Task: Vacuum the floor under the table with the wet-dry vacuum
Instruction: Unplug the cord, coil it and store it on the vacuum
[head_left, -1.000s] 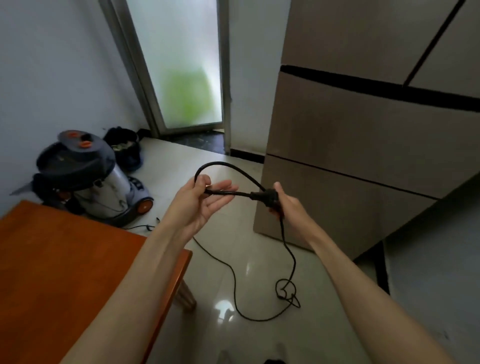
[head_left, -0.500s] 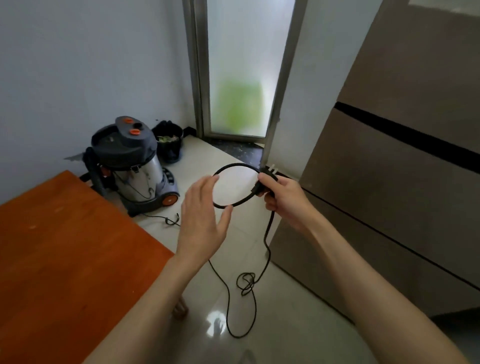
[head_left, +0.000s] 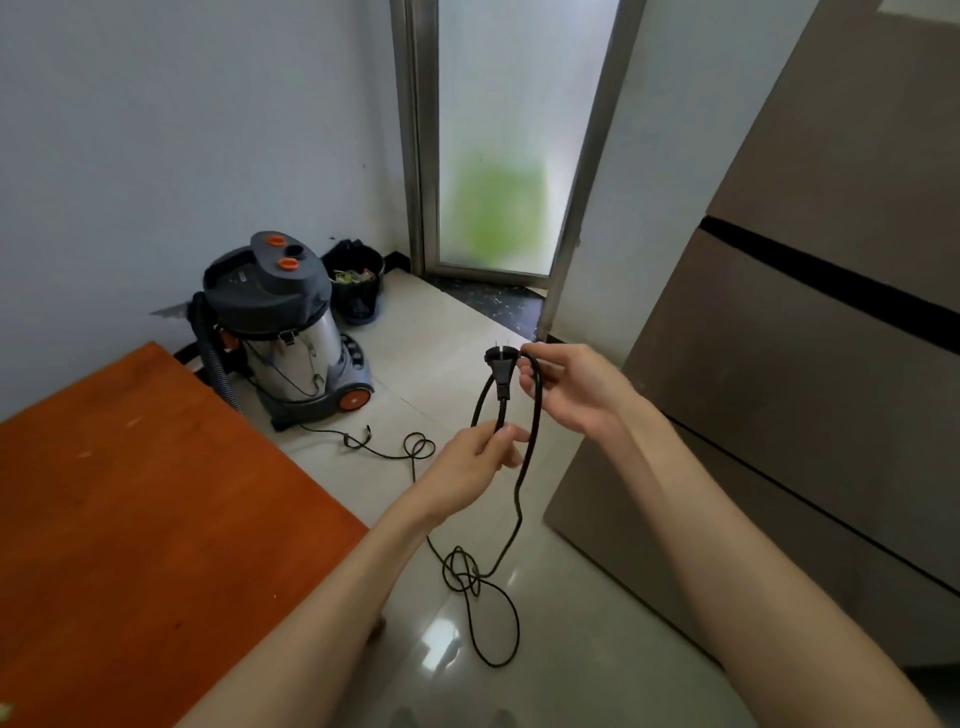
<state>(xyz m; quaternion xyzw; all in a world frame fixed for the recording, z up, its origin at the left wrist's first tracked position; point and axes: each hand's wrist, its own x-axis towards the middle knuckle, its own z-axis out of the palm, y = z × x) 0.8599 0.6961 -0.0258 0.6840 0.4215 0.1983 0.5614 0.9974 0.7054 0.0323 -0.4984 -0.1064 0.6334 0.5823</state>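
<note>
The wet-dry vacuum (head_left: 291, 338), a steel drum with a dark grey lid and orange caps, stands on the floor by the left wall. Its black power cord (head_left: 522, 483) runs across the tiles in loose tangles and rises to my hands. My right hand (head_left: 576, 387) pinches the cord loop beside the black plug (head_left: 497, 361), whose prongs point up. My left hand (head_left: 475, 460) pinches the cord just below the plug. The orange-brown wooden table (head_left: 145, 519) fills the lower left.
A tall brown refrigerator (head_left: 789, 374) stands close on the right. A frosted glass door (head_left: 498, 156) is straight ahead. A black bin (head_left: 356, 283) with rubbish sits behind the vacuum. Cord coils (head_left: 465, 571) lie on the glossy tiles between table and refrigerator.
My left hand, open beside the cord loop half a second ago, now pinches the cord under the plug. The plug has turned prongs up, and the view has shifted left.
</note>
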